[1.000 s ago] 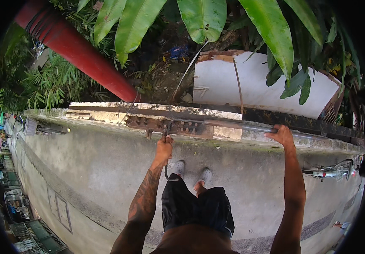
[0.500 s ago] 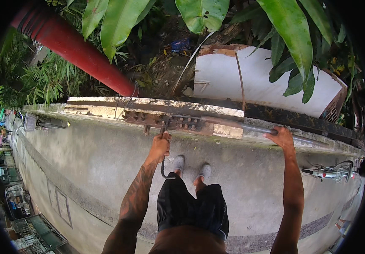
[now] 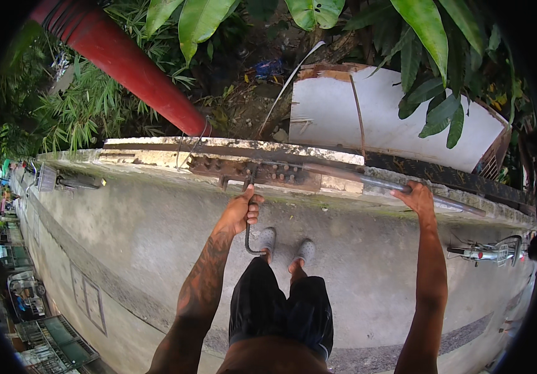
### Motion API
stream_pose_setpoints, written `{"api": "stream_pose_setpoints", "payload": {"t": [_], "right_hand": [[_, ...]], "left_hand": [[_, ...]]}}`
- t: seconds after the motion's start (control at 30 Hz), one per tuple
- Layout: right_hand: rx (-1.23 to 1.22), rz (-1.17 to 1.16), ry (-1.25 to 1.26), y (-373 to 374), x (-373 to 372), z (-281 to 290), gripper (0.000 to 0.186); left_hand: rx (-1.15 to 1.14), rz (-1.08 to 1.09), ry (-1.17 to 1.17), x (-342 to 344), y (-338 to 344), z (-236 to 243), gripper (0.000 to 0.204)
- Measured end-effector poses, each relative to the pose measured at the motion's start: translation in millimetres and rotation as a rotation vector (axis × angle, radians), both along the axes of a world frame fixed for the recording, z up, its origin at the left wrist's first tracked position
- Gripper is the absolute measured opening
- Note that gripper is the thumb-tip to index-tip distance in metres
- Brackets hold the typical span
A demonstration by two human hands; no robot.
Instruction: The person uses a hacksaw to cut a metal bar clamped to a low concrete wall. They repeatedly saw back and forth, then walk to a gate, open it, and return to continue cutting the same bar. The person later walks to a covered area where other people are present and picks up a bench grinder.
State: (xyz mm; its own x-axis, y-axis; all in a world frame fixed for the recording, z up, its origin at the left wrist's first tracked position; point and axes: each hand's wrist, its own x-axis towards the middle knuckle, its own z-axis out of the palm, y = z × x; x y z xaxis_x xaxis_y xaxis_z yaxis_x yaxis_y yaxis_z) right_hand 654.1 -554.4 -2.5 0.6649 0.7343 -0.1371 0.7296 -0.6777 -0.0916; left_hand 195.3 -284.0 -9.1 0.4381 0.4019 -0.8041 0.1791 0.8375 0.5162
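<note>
My left hand (image 3: 242,210) is closed round a dark ribbed steel rod (image 3: 247,239), which looks like rebar. Its lower end bends into a hook beside my left shoe. The rod's upper part rises to a rusty steel plate (image 3: 311,181) with several upright pegs, lying along the top of a low wall. Just how the rod sits among the pegs is too small to tell. My right hand (image 3: 415,198) grips a long grey metal pipe (image 3: 380,182) near its right end. Leftward, the pipe runs along the wall top to the pegs.
The low concrete wall (image 3: 156,154) crosses in front of me. Behind it stand a slanted red post (image 3: 137,68), a white board (image 3: 399,118) and overhanging leaves (image 3: 424,31). Bicycles are parked at the far left (image 3: 63,179) and right (image 3: 489,254). Concrete paving (image 3: 362,262) lies underfoot.
The view has shifted slightly. The hooked rod's lower end sits a little higher and further right, nearer my left shoe. Both hands keep their holds, and the pipe lies at nearly the same angle.
</note>
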Motion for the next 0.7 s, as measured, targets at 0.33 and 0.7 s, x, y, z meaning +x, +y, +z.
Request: {"api": "stream_pose_setpoints", "payload": {"t": [0.33, 0.7], "right_hand": [[-0.044, -0.021, 0.080, 13, 11, 10, 0.091], [-0.066, 0.021, 0.053, 17, 13, 19, 0.095]], "left_hand": [[0.004, -0.168, 0.069, -1, -1, -11, 0.061], [0.142, -0.216, 0.230, 7, -4, -13, 0.063]]}}
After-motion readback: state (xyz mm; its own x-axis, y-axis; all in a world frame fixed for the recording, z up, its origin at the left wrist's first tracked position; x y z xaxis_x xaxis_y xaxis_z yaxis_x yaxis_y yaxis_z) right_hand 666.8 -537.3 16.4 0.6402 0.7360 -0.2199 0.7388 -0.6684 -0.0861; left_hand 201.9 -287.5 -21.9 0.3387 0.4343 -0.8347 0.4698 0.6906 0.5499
